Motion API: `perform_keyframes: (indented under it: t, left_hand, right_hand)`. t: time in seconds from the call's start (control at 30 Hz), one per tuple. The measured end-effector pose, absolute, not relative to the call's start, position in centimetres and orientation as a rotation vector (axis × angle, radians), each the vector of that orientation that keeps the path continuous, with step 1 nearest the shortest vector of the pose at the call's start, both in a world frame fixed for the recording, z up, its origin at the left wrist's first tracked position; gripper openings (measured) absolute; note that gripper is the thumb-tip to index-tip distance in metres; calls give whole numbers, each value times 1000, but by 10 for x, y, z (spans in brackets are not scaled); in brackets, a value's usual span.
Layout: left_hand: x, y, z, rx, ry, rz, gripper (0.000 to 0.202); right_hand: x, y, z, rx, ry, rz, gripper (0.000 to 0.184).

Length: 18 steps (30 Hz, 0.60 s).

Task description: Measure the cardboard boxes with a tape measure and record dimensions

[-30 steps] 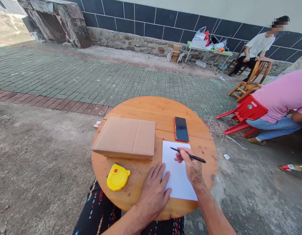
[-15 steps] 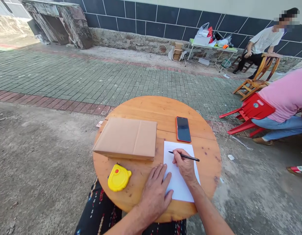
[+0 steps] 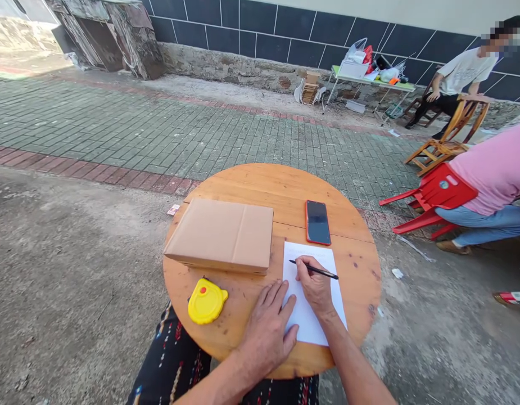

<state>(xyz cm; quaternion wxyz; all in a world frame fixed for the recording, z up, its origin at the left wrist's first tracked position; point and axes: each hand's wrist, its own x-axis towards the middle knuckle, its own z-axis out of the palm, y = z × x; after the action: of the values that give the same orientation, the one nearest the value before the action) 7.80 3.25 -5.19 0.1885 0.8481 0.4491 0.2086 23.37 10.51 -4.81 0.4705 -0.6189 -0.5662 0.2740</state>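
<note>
A black pen [image 3: 322, 272] is pinched in my right hand [image 3: 316, 287], its tip pointing left over the upper part of a white sheet of paper [image 3: 312, 329]. Faint marks show near the sheet's top. My left hand [image 3: 270, 323] lies flat with fingers stretched out, across the paper's left edge and the wooden tabletop. Left of that hand rests a yellow tape measure [image 3: 207, 302] with a red button. Behind the tape measure lies a brown cardboard box [image 3: 221, 232]. Beyond the paper is a phone [image 3: 317, 222] in a red case.
These things share a round wooden table [image 3: 361, 264]. To the right, a person in pink sits on a red plastic chair [image 3: 443, 188], near a wooden chair [image 3: 453, 135]. Against the wall stands a cluttered green-topped table [image 3: 373, 79], with another seated person beside it.
My right hand and the pen have shifted slightly, with the pen's back end a little further left. Faint marks at the paper's top show more. The whole view has moved slightly.
</note>
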Motion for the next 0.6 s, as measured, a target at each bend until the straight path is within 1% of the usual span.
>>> perform_keyframes:
  t: [0.6]
  left_hand:
    - [79,33,-51,2383,1271,600,51]
  right_hand:
    - [232,108,-48,-1537,-1451,637,23]
